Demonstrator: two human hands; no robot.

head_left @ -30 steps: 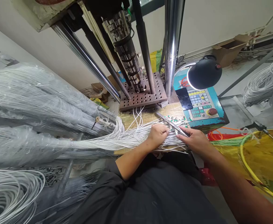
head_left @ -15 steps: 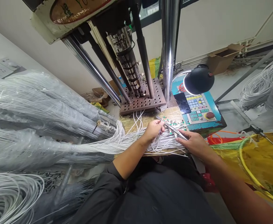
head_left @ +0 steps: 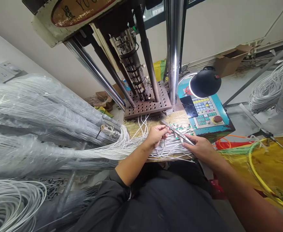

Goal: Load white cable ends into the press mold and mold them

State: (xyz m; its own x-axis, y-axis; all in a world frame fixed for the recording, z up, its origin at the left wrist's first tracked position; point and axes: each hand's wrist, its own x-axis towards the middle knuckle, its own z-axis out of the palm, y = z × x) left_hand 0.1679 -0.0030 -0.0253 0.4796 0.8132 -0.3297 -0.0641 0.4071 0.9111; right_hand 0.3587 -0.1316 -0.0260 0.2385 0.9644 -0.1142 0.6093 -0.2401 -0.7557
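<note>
Faces a tall press [head_left: 133, 69] and, before it, a bench [head_left: 181, 116] spread with white cables [head_left: 112, 150] running in from the left; with the right hand [head_left: 203, 149], grips a slim metal tool [head_left: 177, 132] in curled fingers, slanted above small green-tipped ends [head_left: 176, 137]; with the left hand [head_left: 155, 135], pinches one cable [head_left: 166, 128] between fingertips, close by the tool; cannot tell whether touching it.
</note>
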